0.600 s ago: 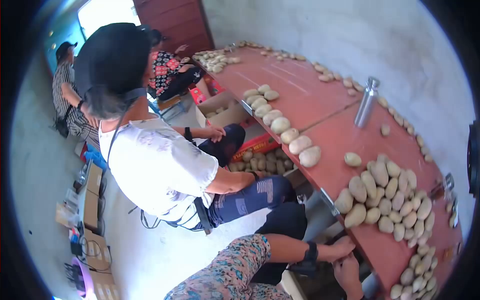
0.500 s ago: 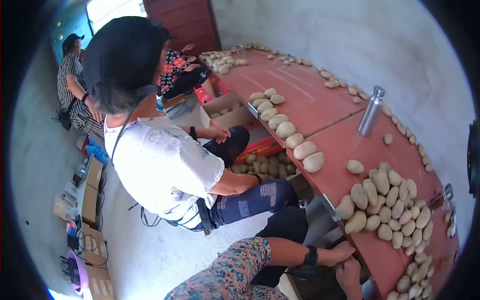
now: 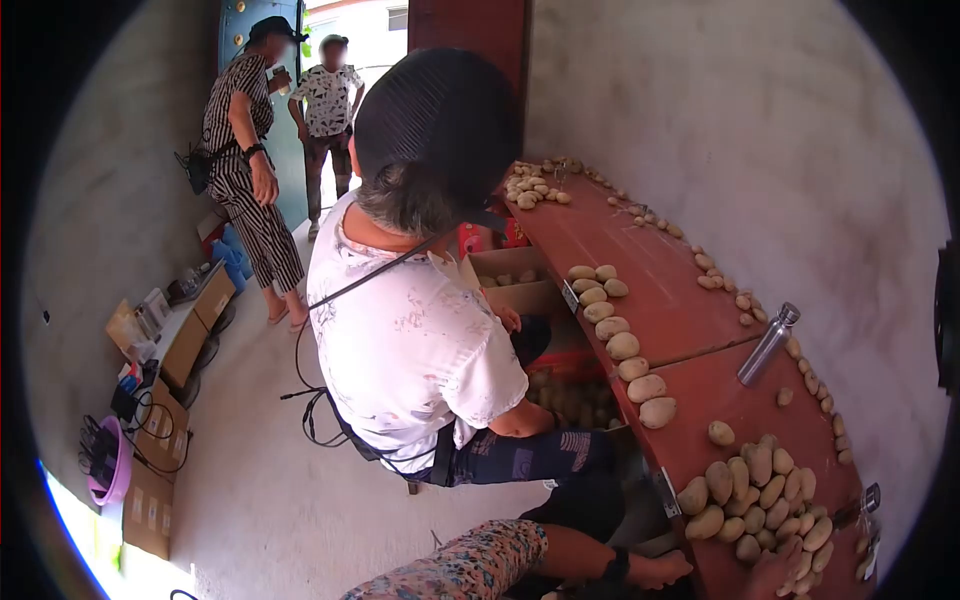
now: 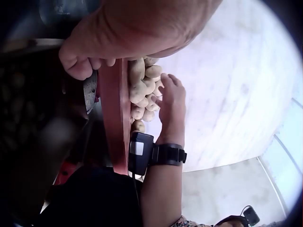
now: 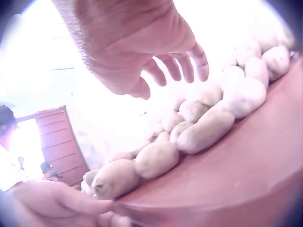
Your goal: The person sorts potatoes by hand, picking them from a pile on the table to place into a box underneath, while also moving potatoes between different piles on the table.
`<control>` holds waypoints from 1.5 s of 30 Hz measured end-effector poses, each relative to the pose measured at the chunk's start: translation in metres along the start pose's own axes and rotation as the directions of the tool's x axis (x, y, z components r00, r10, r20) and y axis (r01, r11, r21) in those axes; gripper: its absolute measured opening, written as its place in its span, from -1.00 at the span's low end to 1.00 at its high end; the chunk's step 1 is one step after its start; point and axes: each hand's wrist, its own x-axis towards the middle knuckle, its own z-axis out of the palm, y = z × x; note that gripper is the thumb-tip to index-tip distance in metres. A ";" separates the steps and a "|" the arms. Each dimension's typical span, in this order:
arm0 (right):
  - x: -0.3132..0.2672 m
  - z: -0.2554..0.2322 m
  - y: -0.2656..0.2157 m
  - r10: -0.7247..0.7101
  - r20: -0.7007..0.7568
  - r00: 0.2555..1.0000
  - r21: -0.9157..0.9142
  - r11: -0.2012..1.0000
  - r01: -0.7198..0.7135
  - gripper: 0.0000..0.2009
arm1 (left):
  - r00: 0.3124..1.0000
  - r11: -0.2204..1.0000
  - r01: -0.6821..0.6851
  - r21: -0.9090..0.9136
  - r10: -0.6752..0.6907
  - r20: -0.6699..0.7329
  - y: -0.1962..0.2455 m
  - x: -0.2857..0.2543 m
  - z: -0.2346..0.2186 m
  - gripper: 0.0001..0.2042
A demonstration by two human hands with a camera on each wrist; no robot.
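Note:
A heap of potatoes [image 3: 748,488] lies on the red-brown table [image 3: 690,362] near its front edge. Over the lower part of that heap is my right hand [image 3: 776,574], blurred in the head view. The right wrist view shows the right hand [image 5: 142,42] above the potatoes [image 5: 208,131], its fingers spread and bent a little, holding nothing. My left hand [image 3: 662,570] stays low beside the table's edge. Seen close in the left wrist view, the left hand [image 4: 137,30] hangs with loosely curled fingers and no visible object in them.
A row of potatoes [image 3: 622,346] lines the front edge, with a steel bottle [image 3: 769,345] further back. Someone in a white shirt [image 3: 410,330] sits close on my left. Below the table is a cardboard box [image 3: 505,265]. Two people stand near the doorway [image 3: 375,45].
My right hand has left my left hand's side and moved onto the potato heap. The head view has swung left, showing a second standing person at the doorway.

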 end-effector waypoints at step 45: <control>-0.054 -0.041 -0.001 0.041 0.511 0.858 0.606 0.691 -0.394 -0.64 | 0.891 0.929 0.338 -0.147 -0.367 -0.268 0.145 -0.106 0.050 -0.74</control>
